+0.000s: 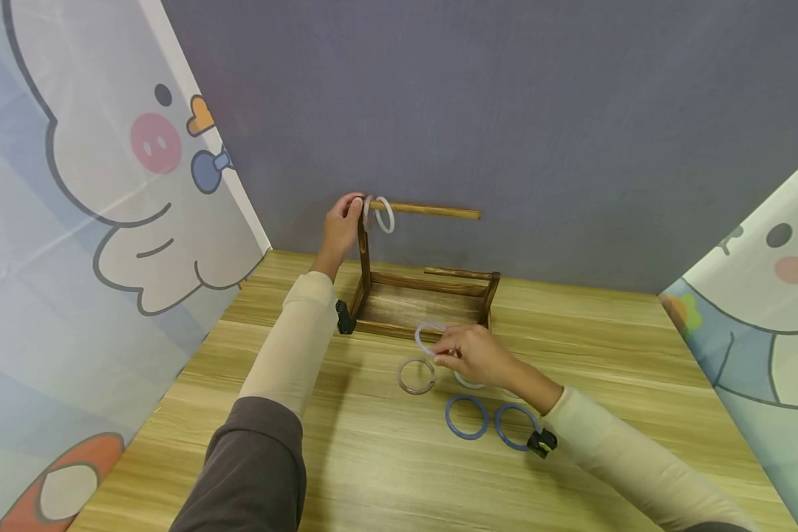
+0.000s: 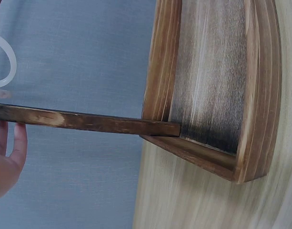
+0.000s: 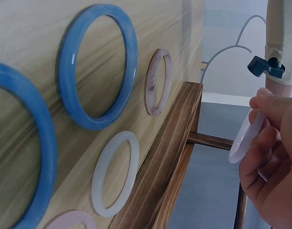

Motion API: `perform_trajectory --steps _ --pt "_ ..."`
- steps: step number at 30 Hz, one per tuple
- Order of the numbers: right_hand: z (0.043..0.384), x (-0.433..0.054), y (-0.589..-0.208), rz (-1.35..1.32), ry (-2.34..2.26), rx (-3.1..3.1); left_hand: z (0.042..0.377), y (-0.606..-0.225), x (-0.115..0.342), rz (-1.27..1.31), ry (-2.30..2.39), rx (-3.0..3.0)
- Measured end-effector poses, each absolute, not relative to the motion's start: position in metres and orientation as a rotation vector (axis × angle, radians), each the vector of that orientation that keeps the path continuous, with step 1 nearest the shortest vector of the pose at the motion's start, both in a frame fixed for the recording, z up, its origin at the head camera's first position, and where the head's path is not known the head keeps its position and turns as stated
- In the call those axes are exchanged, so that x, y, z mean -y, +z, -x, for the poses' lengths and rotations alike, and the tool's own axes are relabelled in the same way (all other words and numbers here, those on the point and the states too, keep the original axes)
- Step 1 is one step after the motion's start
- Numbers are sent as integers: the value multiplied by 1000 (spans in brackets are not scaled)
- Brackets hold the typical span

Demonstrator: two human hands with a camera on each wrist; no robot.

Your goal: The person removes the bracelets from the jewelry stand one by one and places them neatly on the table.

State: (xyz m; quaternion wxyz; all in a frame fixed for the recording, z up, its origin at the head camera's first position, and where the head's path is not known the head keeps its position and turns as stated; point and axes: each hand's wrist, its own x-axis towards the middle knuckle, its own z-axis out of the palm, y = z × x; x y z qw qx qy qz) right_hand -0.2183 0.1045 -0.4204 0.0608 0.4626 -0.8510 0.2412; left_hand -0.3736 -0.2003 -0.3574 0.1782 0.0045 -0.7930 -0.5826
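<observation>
- Running back to a grey rear panel (image 1: 539, 111), the wood-grain table (image 1: 386, 480) forms the base surface; printed sheets (image 1: 73, 222) border its left and right edges.
- Wooden stand (image 1: 425, 299): positioned near the table's far edge, slightly left of that edge's middle. It comprises a low tray, a tall post at the left end with a long rod on top, and a short post at the right end with a short rod.
- Left hand (image 1: 339, 230): fingers and thumb grip the top of the tall post.
- Right hand (image 1: 468, 351): thumb and fingers pinch a lilac bangle (image 3: 246, 138), raised at the tray's near side.
- First blue bangle (image 3: 67, 71): flat on the table, on the side of the stand toward the table's near edge.
- Second blue bangle (image 3: 49, 138): flat, just beside the first, toward the table's right edge.
- White bangle (image 3: 97, 186): flat, between the blue pair and the tray, partly hidden by the right hand in the head view.
- Brownish bangle (image 3: 149, 88): flat, near the tray's front, leftmost on the table.
- Pale pink bangle (image 3: 72, 217): flat, largely hidden by the right wrist.
- Two hanging bangles (image 1: 389, 222): looped around the long rod, near the tall post.
</observation>
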Motion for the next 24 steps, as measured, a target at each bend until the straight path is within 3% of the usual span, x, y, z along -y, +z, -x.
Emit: perform_trajectory --steps 24 --pt "209 -109 -435 -1532 730 2651 374 -358 199 -6 -1646 2239"
